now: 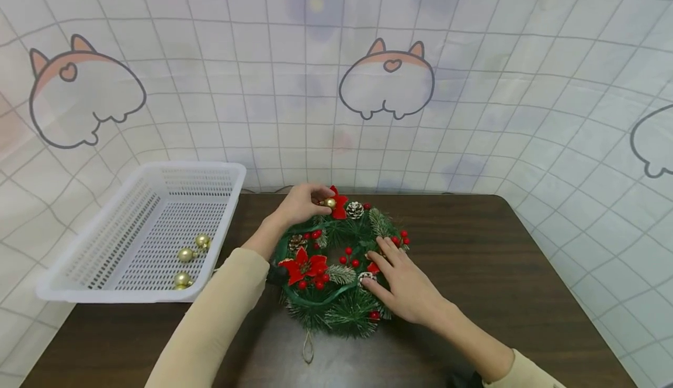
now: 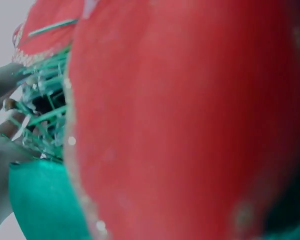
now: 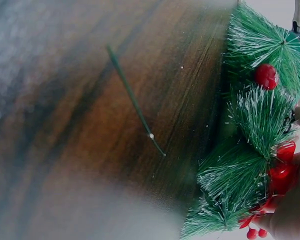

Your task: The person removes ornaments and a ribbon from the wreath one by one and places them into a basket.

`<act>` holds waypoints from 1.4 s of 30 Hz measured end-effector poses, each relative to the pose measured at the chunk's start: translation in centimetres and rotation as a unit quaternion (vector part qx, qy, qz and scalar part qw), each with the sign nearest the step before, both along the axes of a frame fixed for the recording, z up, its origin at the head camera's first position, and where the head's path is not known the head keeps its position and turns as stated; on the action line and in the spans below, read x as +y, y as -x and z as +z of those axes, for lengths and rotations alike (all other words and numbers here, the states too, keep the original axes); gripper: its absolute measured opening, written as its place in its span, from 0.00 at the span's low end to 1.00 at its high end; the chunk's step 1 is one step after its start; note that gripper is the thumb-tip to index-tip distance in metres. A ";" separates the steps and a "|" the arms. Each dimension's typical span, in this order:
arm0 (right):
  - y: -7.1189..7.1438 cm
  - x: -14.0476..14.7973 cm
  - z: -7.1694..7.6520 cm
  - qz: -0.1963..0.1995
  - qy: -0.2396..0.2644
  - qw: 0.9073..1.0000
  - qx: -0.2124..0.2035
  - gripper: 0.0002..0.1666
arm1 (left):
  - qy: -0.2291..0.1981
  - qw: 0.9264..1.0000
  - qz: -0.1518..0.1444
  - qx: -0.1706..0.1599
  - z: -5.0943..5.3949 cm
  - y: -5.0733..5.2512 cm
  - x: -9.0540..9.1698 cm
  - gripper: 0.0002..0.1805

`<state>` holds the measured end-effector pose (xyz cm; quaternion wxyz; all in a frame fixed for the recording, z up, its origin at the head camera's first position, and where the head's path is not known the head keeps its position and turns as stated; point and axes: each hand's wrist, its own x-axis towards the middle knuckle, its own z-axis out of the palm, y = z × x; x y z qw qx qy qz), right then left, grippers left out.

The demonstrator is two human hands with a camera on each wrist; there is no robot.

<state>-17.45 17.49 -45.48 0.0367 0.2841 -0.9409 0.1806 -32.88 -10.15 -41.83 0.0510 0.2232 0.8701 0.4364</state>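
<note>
A green wreath (image 1: 352, 312) lies on the table, trimmed with red poinsettias (image 1: 305, 266), pinecones (image 1: 355, 210), red berries and green ribbon (image 2: 47, 197). At its far left side, my left hand (image 1: 302, 205) pinches a gold bauble (image 1: 330, 203) beside a red flower (image 1: 339, 204). Red petals (image 2: 175, 120) fill most of the left wrist view, hiding the bauble and much of that hand. My right hand (image 1: 407, 288) rests with spread fingers on the wreath's right side, near a pinecone and a red petal. Only part of it shows in the right wrist view.
A white plastic basket (image 1: 97, 230) stands left of the wreath, holding several gold baubles (image 1: 186, 255). A loose green needle (image 3: 135, 102) lies on the dark wooden table (image 1: 473, 242). A twine loop (image 1: 308, 348) sticks out from the wreath's near edge. Behind hangs a gridded curtain (image 1: 294, 131).
</note>
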 end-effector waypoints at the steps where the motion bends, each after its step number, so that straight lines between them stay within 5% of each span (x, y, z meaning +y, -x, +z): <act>1: 0.0 0.0 0.0 -0.001 -0.001 1.000 0.001 0.42 | 0.009 1.000 -0.001 0.006 0.0 0.0 0.1 0.21; 9: 0.0 0.0 0.0 0.000 0.002 1.000 -0.001 0.42 | 0.041 0.998 -0.002 0.040 0.1 -0.1 0.3 0.19; 21: 0.1 0.0 0.1 0.000 0.007 1.000 0.001 0.42 | -0.063 0.998 0.024 0.008 1.1 -0.4 -0.6 0.18; 42: 0.1 0.0 0.1 0.001 0.008 1.000 0.004 0.42 | -0.096 0.994 0.058 -0.005 1.4 -0.7 -2.3 0.18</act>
